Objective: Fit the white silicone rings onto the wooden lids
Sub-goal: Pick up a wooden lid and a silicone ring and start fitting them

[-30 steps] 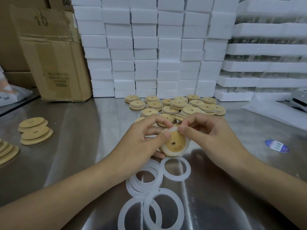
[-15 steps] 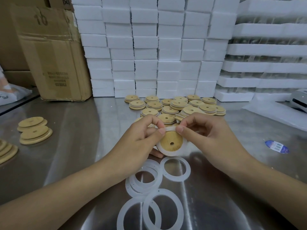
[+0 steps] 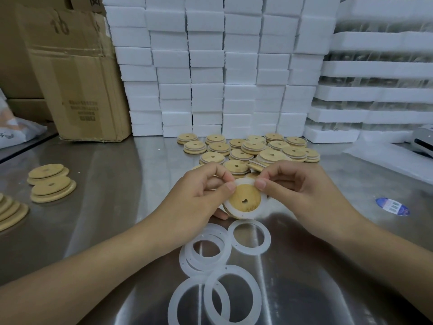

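A round wooden lid (image 3: 245,200) with a small centre hole is held tilted above the steel table, a white silicone ring (image 3: 262,211) stretched around its rim. My left hand (image 3: 201,193) grips the lid's left edge, thumb on the ring's top. My right hand (image 3: 302,184) pinches the ring at the upper right edge. Several loose white rings (image 3: 249,238) lie on the table just in front of my hands. A pile of wooden lids (image 3: 253,148) sits behind them.
Other wooden lids (image 3: 52,184) lie stacked at the left of the steel table (image 3: 105,207). A cardboard box (image 3: 77,85) stands at the back left, stacked white foam blocks (image 3: 210,66) along the back. A blue sticker (image 3: 392,206) lies at the right.
The ring has been worked further onto the lid's rim. Both thumbs have shifted along its top edge, and the lid has tilted to face me more.
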